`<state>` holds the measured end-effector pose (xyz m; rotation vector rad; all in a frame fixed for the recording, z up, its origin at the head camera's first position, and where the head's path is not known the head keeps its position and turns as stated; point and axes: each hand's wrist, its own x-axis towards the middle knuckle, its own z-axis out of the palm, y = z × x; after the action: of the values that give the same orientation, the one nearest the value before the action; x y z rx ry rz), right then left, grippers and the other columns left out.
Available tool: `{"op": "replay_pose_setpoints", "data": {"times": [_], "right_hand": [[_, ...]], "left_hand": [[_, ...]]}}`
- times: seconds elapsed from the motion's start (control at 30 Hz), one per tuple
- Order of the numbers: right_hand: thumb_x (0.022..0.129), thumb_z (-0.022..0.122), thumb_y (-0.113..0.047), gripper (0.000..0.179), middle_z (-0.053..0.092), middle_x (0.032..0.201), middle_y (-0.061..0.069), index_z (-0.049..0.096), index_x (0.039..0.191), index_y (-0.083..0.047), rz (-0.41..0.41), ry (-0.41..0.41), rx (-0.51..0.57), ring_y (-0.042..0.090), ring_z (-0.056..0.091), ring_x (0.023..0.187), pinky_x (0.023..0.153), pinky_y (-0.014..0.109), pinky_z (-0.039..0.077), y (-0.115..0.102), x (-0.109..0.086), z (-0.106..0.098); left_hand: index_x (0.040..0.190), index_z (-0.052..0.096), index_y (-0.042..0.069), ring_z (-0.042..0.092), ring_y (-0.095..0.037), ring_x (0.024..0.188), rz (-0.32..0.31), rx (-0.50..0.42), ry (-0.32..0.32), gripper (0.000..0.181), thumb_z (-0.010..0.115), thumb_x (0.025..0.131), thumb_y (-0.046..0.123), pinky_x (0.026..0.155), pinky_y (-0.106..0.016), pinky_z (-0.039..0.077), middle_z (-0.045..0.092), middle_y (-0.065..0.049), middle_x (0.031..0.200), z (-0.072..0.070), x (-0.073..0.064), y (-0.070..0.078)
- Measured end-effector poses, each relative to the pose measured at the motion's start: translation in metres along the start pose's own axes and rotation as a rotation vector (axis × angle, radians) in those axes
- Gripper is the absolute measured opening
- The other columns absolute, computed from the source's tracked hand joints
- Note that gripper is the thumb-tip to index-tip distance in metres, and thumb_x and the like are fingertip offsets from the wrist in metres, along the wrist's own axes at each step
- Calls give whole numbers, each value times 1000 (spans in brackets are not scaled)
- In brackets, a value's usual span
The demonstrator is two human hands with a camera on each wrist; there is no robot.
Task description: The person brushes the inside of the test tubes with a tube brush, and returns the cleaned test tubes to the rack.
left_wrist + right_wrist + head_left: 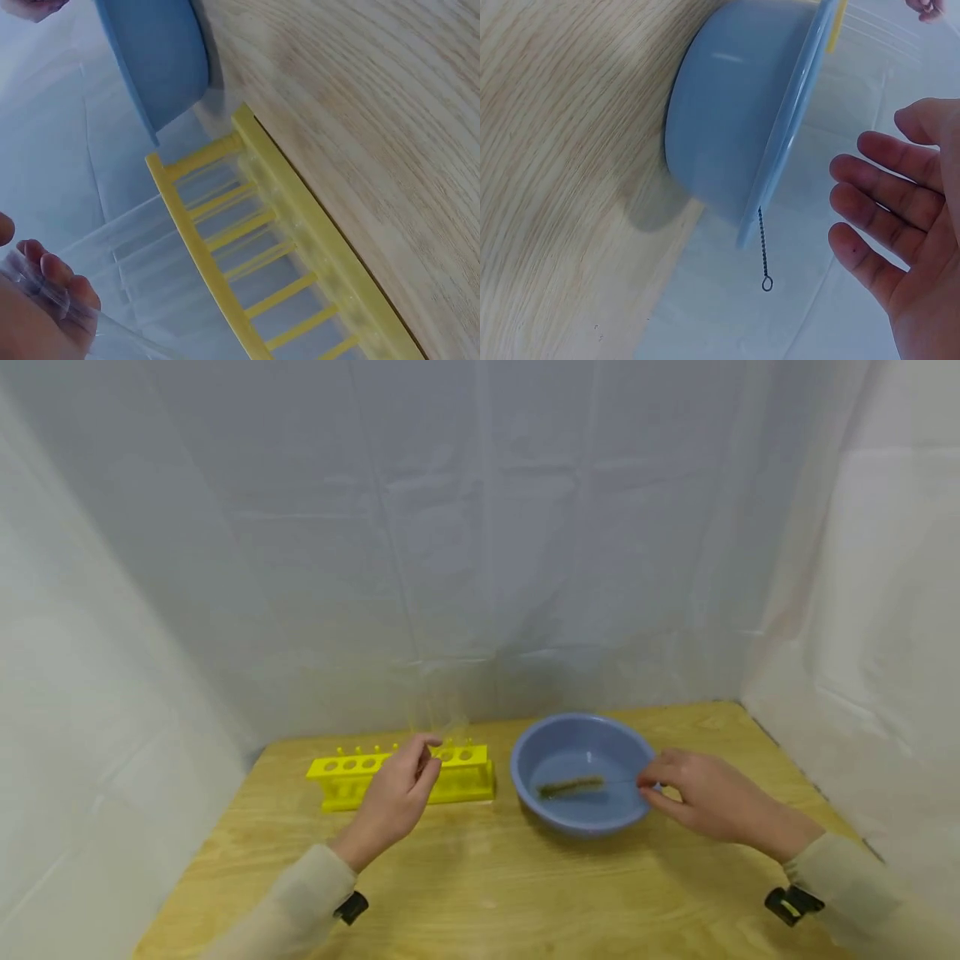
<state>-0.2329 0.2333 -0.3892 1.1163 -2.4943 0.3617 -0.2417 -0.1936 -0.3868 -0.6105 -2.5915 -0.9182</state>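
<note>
My left hand (393, 802) is above the yellow test tube rack (457, 795), its fingers curled round a clear test tube (120, 330) that lies slantwise across them in the left wrist view. Beyond the hand, clear tubes (453, 722) stand in the rack's right-hand holes. My right hand (708, 797) is by the right rim of the blue basin (585, 831); the right wrist view shows its fingers loosely bent, with nothing between them. A test tube brush (572, 787) lies in the basin, bristles inside. Its twisted wire handle (763, 244) ends in a small loop beyond the rim, apart from my fingers.
Rack and basin stand side by side towards the back of the wooden table (480, 893), rack on the left. White sheeting (480, 527) hangs close behind the table and along both sides. Thin yellow pegs (340, 751) rise along the rack's back edge.
</note>
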Motion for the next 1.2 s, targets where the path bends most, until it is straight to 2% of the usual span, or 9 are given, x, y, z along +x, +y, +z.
{"op": "replay_pose_setpoints", "data": {"times": [0.1, 0.2, 0.37, 0.5, 0.57, 0.73, 0.97, 1.2], "right_hand": [[93, 73, -21, 6, 69, 94, -12, 75, 98, -24, 0, 1, -8, 6, 65, 82, 66, 25, 54, 1, -2, 0], [92, 73, -21, 7, 69, 94, -12, 76, 98, -24, 14, 1, -16, 6, 65, 83, 67, 26, 54, 3, -4, 0], [91, 74, -21, 7, 70, 94, -9, 76, 98, -22, 35, 4, -45, 9, 66, 84, 67, 28, 55, 5, -3, 0], [90, 75, -21, 9, 70, 97, -7, 76, 99, -22, 53, -8, -70, 10, 66, 86, 69, 31, 56, 5, -2, 0], [90, 75, -22, 9, 69, 98, -6, 76, 100, -22, 58, -18, -81, 11, 66, 88, 70, 32, 56, 5, -3, 0], [91, 75, -23, 10, 68, 102, -2, 75, 100, -19, 75, -30, -104, 16, 65, 94, 73, 36, 56, 8, -4, 1], [92, 74, -23, 15, 69, 111, 4, 74, 105, -16, 138, -88, -115, 25, 65, 103, 79, 44, 57, 15, -7, 1], [93, 71, -23, 24, 69, 114, 8, 71, 113, -10, 202, -141, -134, 32, 66, 105, 81, 50, 56, 19, -9, 0]], "left_hand": [[129, 58, 17, 49, -9, 63, 13, 102, -14, 28, 48, 107, 31, 60, -28, 42, 50, 8, 77, 6, -1, 2], [122, 61, 15, 50, -8, 66, 51, 178, -10, 24, 55, 104, 28, 60, -27, 42, 51, 9, 80, 12, 0, 5], [115, 63, 16, 39, -7, 54, 83, 297, -32, 19, 57, 102, 27, 48, -24, 35, 48, 11, 72, 20, 3, 8], [112, 63, 15, 39, -5, 52, 93, 381, -68, 21, 56, 102, 33, 45, -23, 34, 49, 12, 69, 26, 3, 10], [109, 63, 15, 39, -5, 52, 107, 406, -80, 22, 56, 101, 35, 45, -23, 34, 53, 11, 70, 29, 2, 11], [102, 62, 18, 40, -3, 52, 145, 439, -64, 18, 58, 100, 35, 45, -22, 33, 60, 9, 75, 33, 1, 12], [95, 60, 20, 37, -2, 49, 173, 469, -74, 16, 57, 99, 35, 42, -22, 30, 52, 13, 68, 40, 4, 11], [85, 54, 24, 34, -2, 46, 190, 489, -57, 17, 62, 97, 34, 41, -23, 27, 43, 14, 60, 45, 3, 10]]}}
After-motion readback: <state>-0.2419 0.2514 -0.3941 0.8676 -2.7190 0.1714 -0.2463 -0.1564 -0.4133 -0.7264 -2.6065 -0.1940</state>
